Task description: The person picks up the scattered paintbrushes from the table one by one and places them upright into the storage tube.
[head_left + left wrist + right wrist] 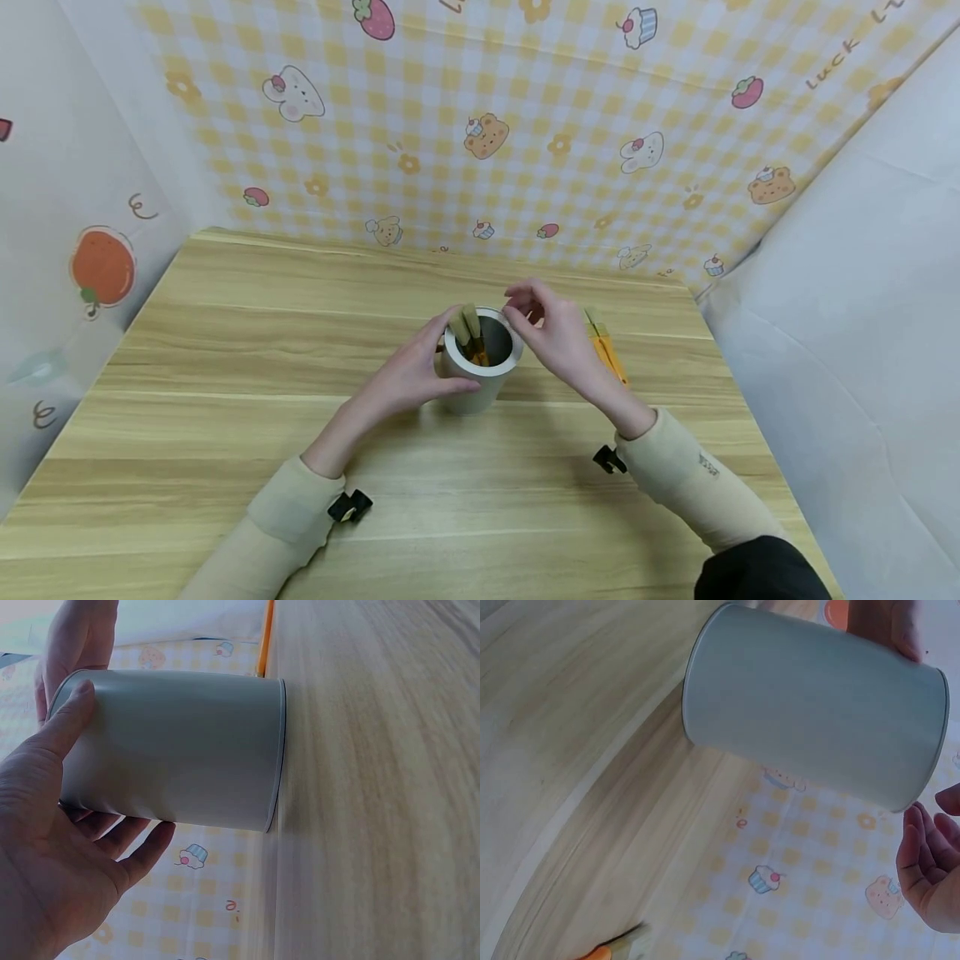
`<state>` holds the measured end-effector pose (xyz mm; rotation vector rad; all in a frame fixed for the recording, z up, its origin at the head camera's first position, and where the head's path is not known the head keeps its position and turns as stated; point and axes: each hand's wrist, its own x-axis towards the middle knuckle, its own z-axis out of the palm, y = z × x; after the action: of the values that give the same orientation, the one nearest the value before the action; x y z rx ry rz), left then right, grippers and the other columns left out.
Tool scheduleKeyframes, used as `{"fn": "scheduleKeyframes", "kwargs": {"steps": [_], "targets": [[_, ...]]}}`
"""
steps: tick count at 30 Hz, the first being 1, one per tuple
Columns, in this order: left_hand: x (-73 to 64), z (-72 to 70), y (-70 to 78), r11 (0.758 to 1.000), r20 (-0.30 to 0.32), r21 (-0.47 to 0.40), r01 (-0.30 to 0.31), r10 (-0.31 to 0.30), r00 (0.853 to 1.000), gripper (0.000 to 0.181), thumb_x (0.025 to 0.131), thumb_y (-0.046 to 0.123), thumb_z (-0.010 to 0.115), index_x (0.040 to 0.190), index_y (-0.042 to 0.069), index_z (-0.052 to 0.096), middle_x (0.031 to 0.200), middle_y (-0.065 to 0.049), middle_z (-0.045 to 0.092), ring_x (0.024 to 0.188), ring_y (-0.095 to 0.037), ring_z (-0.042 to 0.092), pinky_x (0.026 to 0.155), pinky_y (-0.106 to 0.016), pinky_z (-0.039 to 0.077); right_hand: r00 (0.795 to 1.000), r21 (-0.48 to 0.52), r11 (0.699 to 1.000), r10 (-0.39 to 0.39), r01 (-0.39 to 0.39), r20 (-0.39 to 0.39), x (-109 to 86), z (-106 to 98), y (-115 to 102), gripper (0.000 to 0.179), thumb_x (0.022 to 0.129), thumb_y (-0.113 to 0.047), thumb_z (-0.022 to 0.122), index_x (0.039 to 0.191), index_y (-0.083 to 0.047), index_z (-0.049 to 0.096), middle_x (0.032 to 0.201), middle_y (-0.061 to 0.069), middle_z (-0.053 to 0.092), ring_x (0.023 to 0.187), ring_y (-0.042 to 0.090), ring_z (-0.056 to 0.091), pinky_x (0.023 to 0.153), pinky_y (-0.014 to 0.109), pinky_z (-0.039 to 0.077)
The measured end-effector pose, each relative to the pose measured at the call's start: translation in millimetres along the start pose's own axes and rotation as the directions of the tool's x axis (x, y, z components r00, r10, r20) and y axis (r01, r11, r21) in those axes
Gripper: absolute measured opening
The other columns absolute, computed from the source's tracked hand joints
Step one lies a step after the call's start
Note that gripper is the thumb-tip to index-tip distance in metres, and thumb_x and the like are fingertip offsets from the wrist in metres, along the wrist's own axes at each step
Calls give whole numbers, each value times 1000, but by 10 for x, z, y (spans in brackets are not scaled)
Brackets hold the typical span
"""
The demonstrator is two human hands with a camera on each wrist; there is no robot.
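A pale grey-white cylindrical holder (471, 396) stands upright on the wooden table. Two paintbrushes (467, 333) lean inside it, their beige bristles up at the rim's left side and orange showing lower down. My left hand (408, 371) grips the holder from the left, thumb on the near side, fingers around the back, as the left wrist view also shows. Beside the rim on the right is my right hand (551, 333), fingers loosely bent and thumb apart from them, with nothing seen between. Whether its fingertips touch the rim, I cannot tell.
More orange-handled brushes (606, 350) lie on the table (262, 333) to the right, partly behind my right hand. A yellow checked cloth (435, 108) hangs along the back edge. White sheeting (847, 317) borders the right side, and another printed sheet (45, 167) the left.
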<state>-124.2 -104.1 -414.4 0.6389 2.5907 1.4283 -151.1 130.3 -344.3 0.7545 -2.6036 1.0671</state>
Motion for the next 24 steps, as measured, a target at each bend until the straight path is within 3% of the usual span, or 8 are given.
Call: {"fn": "scheduleKeyframes", "kwargs": {"steps": [10, 24], "targets": [[-8, 0, 2, 1000, 1, 8, 12, -12, 1000, 111, 80, 45, 88, 165, 26, 18, 166, -10, 35, 141, -34, 52, 117, -57, 44, 998, -4, 998, 63, -63, -21, -40, -164, 365, 32, 100, -7, 65, 132, -5, 65, 106, 14, 75, 93, 25, 71, 77, 36, 60], [-9, -3, 14, 1000, -2, 19, 17, -17, 1000, 112, 80, 45, 88, 165, 24, 18, 166, -10, 35, 141, -34, 52, 118, -59, 42, 978, -123, 978, 181, -167, 106, -291, -310, 884, 45, 97, -2, 66, 140, 1, 57, 120, 25, 71, 102, 38, 73, 85, 52, 63]]}}
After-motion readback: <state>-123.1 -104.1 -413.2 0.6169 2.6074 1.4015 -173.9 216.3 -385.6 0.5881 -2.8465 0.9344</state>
